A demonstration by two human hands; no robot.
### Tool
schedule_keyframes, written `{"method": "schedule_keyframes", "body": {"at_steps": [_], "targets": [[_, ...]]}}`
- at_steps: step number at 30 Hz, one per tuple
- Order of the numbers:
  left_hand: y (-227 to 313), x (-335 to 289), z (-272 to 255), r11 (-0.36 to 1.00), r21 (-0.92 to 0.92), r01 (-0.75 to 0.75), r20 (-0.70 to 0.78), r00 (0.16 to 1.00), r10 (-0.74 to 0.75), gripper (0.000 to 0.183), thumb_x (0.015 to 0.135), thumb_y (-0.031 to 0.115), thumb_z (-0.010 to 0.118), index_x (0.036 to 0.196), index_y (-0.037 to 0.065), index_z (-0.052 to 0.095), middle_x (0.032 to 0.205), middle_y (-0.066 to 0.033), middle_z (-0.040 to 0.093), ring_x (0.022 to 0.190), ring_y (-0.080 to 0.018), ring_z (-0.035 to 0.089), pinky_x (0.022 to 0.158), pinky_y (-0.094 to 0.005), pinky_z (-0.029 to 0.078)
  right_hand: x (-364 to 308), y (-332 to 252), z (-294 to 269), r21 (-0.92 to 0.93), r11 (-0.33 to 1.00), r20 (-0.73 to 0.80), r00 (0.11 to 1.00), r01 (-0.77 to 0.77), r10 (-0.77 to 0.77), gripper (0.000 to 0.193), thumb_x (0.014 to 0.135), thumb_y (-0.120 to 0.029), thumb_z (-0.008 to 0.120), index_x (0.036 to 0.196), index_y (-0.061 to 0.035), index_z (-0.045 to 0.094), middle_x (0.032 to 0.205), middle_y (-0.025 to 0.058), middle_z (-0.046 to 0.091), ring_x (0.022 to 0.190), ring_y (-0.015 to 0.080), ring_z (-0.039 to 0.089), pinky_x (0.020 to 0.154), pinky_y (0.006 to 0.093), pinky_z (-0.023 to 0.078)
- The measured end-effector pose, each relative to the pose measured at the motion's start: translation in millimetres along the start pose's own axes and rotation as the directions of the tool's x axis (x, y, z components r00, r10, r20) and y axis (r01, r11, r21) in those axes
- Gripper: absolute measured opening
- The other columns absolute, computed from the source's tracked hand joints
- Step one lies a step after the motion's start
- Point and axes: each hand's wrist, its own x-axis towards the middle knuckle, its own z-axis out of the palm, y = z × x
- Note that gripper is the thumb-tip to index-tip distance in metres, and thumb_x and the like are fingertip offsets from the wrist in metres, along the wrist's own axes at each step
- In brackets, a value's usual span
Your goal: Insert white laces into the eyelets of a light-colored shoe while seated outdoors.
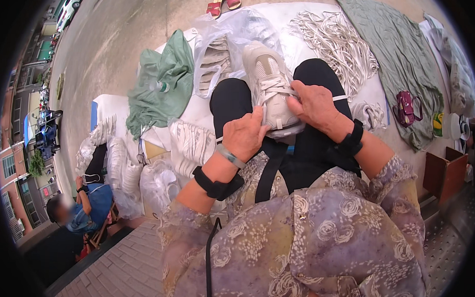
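Note:
A beige-white sneaker [274,71] rests between my thighs, its toe pointing away from me. Flat pale laces [275,87] cross over its tongue. At the shoe's left side, my left hand [243,134] is closed, thumb and forefinger pinching a shoelace. On the right, my right hand [318,108] grips the shoelace too, thumb and fingers pressed together near the upper eyelets. A pale lace end sticks out beyond the right hand over my knee. What lies inside the curled fingers is partly hidden.
A heap of loose laces [337,50] lies ahead on the right. Plastic bags [242,23] of shoes and a green cloth [169,78] with a bottle lie ahead and left. Shoe rows [123,165] stand left, near a seated person [91,206]. A maroon bag [406,108] is far right.

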Motion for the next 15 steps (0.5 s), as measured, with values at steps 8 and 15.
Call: {"method": "schedule_keyframes", "body": {"at_steps": [8,15], "targets": [[-4.1,7.7,-4.1,0.989,0.146,0.038,0.154,0.986,-0.061,0.042,0.081,0.027,0.060,0.115,0.007,0.045,0.066,-0.0149,0.060,0.061,-0.0352,0.059,0.053,-0.0436,0.045,5.9,-0.1,3.8,0.063,0.997,0.030,0.999,-0.041,0.039,0.030,0.075,-0.035,0.054,0.084,-0.0061,0.055,0.064,0.0157,0.059,0.066,0.0342,0.060,0.060,0.0445,0.046],[-43.1,4.6,-44.7,0.942,-0.228,0.247,0.226,0.954,-0.195,0.037,0.077,0.035,0.064,0.100,0.007,0.061,0.063,-0.0111,0.059,0.054,-0.0233,0.056,0.052,-0.0338,0.044,6.2,2.0,-22.7,0.067,0.995,-0.046,0.996,0.078,-0.075,0.024,0.070,-0.015,0.060,0.091,-0.0061,0.053,0.080,0.0137,0.061,0.071,0.0331,0.060,0.060,0.0437,0.046]]}}
